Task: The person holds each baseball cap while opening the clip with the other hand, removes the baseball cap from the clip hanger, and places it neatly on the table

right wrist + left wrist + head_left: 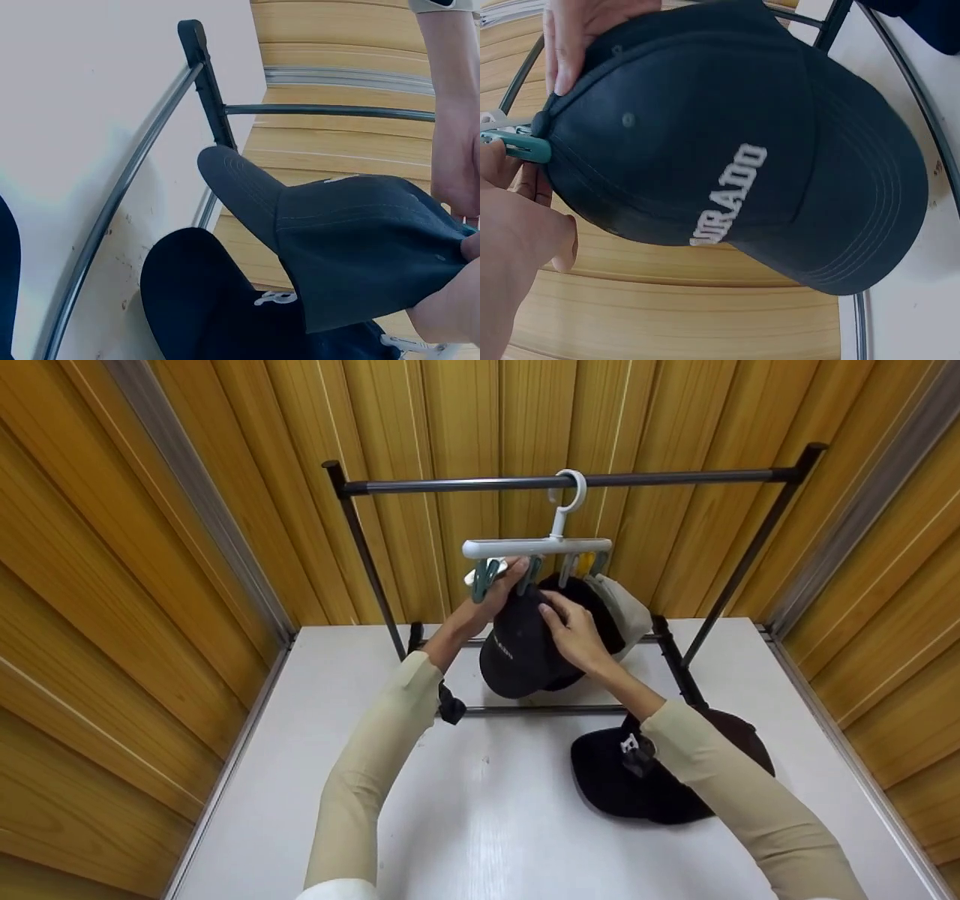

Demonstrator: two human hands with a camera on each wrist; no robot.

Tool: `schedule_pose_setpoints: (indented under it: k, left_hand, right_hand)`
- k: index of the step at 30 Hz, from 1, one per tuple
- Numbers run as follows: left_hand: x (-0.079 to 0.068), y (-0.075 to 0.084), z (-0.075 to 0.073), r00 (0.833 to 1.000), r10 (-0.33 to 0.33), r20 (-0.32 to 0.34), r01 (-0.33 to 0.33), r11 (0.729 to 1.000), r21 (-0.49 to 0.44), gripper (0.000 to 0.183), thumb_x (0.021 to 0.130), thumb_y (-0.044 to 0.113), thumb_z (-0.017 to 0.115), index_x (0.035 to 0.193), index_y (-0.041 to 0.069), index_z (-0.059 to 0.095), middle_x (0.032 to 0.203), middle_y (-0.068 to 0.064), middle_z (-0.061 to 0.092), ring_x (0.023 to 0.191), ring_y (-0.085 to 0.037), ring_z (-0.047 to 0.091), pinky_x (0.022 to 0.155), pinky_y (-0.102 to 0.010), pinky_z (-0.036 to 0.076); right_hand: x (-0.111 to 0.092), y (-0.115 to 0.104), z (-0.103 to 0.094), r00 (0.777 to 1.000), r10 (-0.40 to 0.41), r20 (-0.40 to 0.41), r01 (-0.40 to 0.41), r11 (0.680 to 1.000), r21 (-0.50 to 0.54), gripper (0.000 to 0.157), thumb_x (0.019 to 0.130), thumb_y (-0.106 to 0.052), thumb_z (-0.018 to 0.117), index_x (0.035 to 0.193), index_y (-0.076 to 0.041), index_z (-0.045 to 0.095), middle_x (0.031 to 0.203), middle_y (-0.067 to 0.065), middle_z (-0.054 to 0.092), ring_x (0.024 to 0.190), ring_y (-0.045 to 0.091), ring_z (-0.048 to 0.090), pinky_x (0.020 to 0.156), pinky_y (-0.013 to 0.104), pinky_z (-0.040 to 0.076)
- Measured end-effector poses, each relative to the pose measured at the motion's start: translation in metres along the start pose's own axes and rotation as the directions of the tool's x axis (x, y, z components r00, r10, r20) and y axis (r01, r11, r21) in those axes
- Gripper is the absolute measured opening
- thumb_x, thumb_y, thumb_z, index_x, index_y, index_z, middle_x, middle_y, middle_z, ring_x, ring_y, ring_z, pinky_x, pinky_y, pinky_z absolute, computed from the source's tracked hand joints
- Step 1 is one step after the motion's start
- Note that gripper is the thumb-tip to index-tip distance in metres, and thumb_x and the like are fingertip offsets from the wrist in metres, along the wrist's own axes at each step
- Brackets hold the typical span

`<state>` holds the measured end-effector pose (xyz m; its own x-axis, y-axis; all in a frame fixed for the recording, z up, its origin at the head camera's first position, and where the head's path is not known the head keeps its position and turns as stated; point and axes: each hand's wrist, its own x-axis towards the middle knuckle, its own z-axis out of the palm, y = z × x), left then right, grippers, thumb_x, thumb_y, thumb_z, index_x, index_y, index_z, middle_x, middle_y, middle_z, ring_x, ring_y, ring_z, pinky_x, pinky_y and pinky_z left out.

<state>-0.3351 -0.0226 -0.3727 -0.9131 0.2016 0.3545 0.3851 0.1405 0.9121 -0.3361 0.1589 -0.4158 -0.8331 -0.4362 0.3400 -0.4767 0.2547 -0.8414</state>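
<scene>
A dark cap [705, 150] with white lettering hangs brim down below the white clip hanger [538, 547]. At its top edge a green clip [531, 147] meets the fabric. My left hand [495, 596] pinches this clip between thumb and fingers, beside the cap's top. From the other side, my right hand [577, 639] grips the cap's crown near the clip, thumb on the outside. In the right wrist view the same cap [352, 247] extends from the fingers, its brim pointing away. Right behind it hang another black cap [199, 292] and a beige cap [628, 613].
The hanger hooks over the top rail [465, 484] of a dark metal rack. On the white table [465, 825] a black cap with a white emblem [645, 784] lies at the front right, under my right forearm. Wood-patterned walls [465, 420] stand behind and at both sides.
</scene>
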Motion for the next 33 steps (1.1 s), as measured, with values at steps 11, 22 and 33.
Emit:
schedule_pose_setpoints:
  k: [11, 22, 33]
  left_hand:
    - [-0.002, -0.001, -0.002, 0.996, -0.088, 0.017, 0.089, 0.996, -0.032, 0.054, 0.109, 0.033, 0.041, 0.155, 0.004, 0.039, 0.162, -0.013, 0.038, 0.153, -0.026, 0.033, 0.127, -0.051, 0.021]
    - [-0.004, -0.003, -0.007, 0.996, -0.092, -0.022, 0.092, 0.996, -0.015, 0.038, 0.108, 0.033, 0.044, 0.127, 0.006, 0.062, 0.136, -0.007, 0.057, 0.124, -0.016, 0.049, 0.114, -0.042, 0.034]
    - [-0.006, -0.012, -0.014, 0.993, -0.115, -0.033, 0.115, 0.993, -0.003, 0.028, 0.112, 0.02, 0.04, 0.108, 0.006, 0.065, 0.116, -0.003, 0.061, 0.112, -0.013, 0.05, 0.106, -0.032, 0.038]
  right_hand:
    - [-0.011, -0.006, 0.004, 0.992, 0.104, 0.074, -0.109, 0.992, 0.062, 0.036, 0.109, -0.013, 0.047, 0.14, -0.001, 0.06, 0.142, 0.018, 0.062, 0.132, 0.031, 0.058, 0.114, 0.047, 0.044]
    - [-0.022, -0.011, 0.007, 0.977, 0.164, 0.134, -0.175, 0.982, 0.071, 0.035, 0.108, -0.013, 0.048, 0.139, 0.0, 0.06, 0.14, 0.019, 0.064, 0.127, 0.031, 0.061, 0.108, 0.043, 0.046]
    - [-0.03, -0.016, 0.002, 0.964, 0.227, 0.139, -0.239, 0.967, 0.082, 0.033, 0.108, -0.012, 0.049, 0.136, -0.001, 0.064, 0.132, 0.018, 0.068, 0.114, 0.024, 0.065, 0.098, 0.029, 0.048]
